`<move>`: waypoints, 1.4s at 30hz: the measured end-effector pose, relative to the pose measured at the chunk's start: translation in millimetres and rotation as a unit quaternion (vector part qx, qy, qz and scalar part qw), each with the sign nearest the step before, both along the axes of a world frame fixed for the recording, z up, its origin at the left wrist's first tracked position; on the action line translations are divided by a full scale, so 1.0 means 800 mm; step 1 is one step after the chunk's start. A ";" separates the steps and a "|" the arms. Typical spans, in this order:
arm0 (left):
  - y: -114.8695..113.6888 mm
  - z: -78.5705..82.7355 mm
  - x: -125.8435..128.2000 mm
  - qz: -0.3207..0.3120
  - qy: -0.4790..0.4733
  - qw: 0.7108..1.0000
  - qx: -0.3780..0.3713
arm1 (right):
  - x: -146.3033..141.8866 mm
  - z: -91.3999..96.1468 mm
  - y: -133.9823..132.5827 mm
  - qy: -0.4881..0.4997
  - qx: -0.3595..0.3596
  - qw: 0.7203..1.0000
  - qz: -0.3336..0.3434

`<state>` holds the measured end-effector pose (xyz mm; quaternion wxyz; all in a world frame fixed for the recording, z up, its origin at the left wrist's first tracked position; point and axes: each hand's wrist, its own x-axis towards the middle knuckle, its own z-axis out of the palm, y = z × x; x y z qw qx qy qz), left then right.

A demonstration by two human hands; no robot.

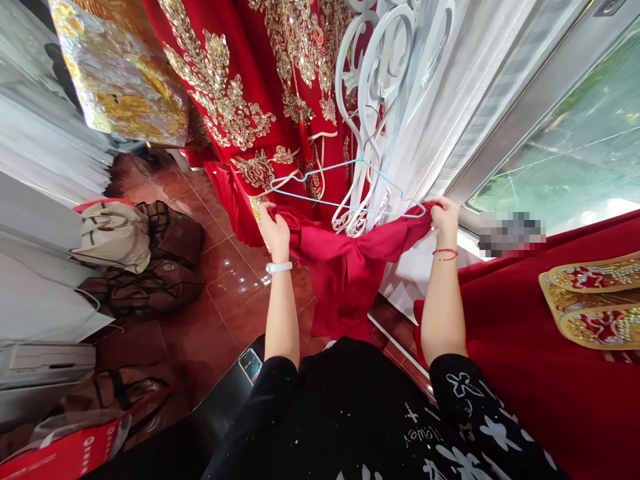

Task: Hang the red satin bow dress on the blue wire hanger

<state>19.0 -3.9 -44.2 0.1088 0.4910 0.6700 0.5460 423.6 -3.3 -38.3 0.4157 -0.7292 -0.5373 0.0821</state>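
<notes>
A plain dark-red garment is stretched sideways between my two hands, with its lower part hanging down in front of me. My left hand is closed on one upper end of it, where the cloth is bunched. At the opposite end my right hand pinches the other upper corner. Just beyond the cloth's top edge is a light-blue wire hanger, its hook up by the white scrolled metalwork. The hanger's right end lies close to my right hand; whether that hand also grips it, I cannot tell.
Red gowns with gold embroidery hang ahead. White scrolled metalwork stands by the curtain and window. Brown bags sit on the tiled floor at left. A phone lies on a black surface. Red embroidered clothing is at right.
</notes>
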 end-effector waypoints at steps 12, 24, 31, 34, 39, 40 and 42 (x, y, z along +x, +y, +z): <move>-0.064 -0.075 0.001 -0.052 0.019 0.995 -0.078 | -0.048 -0.064 -0.103 0.180 -0.054 0.978 -0.091; -0.089 -0.079 -0.001 0.029 0.114 0.977 -0.176 | -0.047 -0.076 -0.121 0.081 -0.101 0.990 -0.052; -0.090 -0.085 0.000 -0.006 0.071 0.986 -0.152 | -0.039 -0.083 -0.126 0.092 -0.116 0.989 -0.005; -0.092 -0.085 0.001 -0.032 0.046 0.991 -0.119 | -0.041 -0.088 -0.127 0.082 -0.100 0.991 -0.030; -0.100 -0.082 0.002 -0.055 0.049 0.992 -0.101 | -0.044 -0.090 -0.131 0.066 -0.074 0.994 -0.048; -0.101 -0.082 0.002 -0.057 0.051 0.992 -0.104 | -0.044 -0.089 -0.132 0.056 -0.073 0.995 -0.045; -0.104 -0.082 0.001 -0.061 0.050 0.991 -0.110 | -0.042 -0.088 -0.134 0.033 -0.073 0.996 -0.037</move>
